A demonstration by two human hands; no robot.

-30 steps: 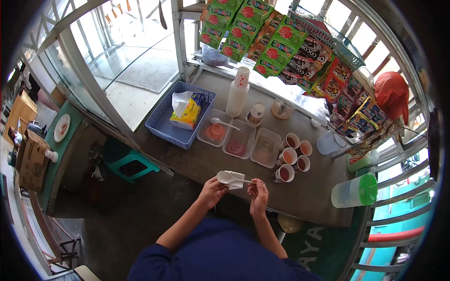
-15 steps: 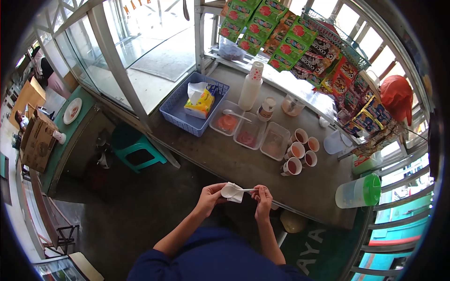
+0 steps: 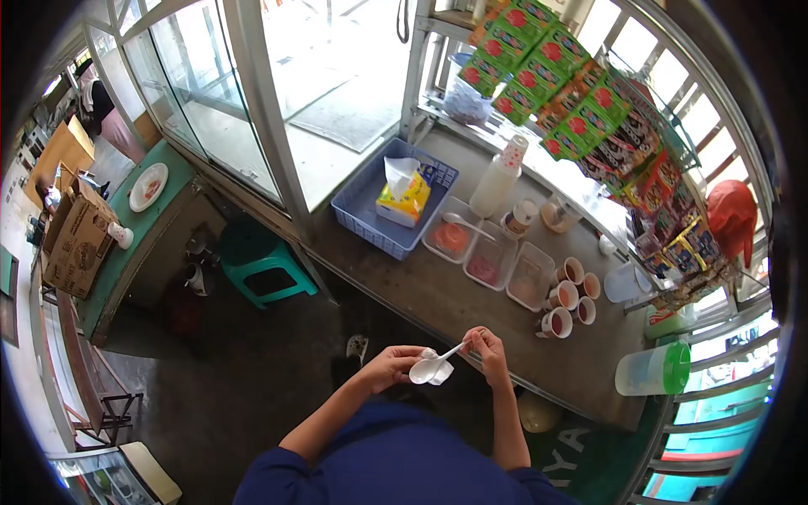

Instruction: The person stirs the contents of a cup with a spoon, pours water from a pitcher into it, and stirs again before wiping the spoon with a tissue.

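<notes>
Between my hands, in front of my body, is a white plastic spoon (image 3: 425,370). My right hand (image 3: 490,352) pinches the end of its handle. My left hand (image 3: 390,369) is closed on a crumpled white tissue (image 3: 442,375), which lies against the underside of the spoon's bowl. Beyond my hands on the counter are clear tubs: one with orange contents (image 3: 452,238), one with pink contents (image 3: 483,268) and one with a brownish residue (image 3: 528,279). Another white spoon (image 3: 465,222) rests across the first tubs. Several paper cups (image 3: 555,323) of reddish drink stand beside them.
A blue basket (image 3: 345,215) holds a yellow tissue pack (image 3: 402,202). Stacked cups (image 3: 497,181) stand at the counter's back, and a green-lidded jug (image 3: 648,370) at its right. Sachet strips (image 3: 551,76) hang above. A green stool (image 3: 269,278) stands on the floor, left.
My view has turned, so the counter sits further right and lower. The spoon's bowl now tilts lower, its handle rising more steeply to my right hand. Both hands keep their hold.
</notes>
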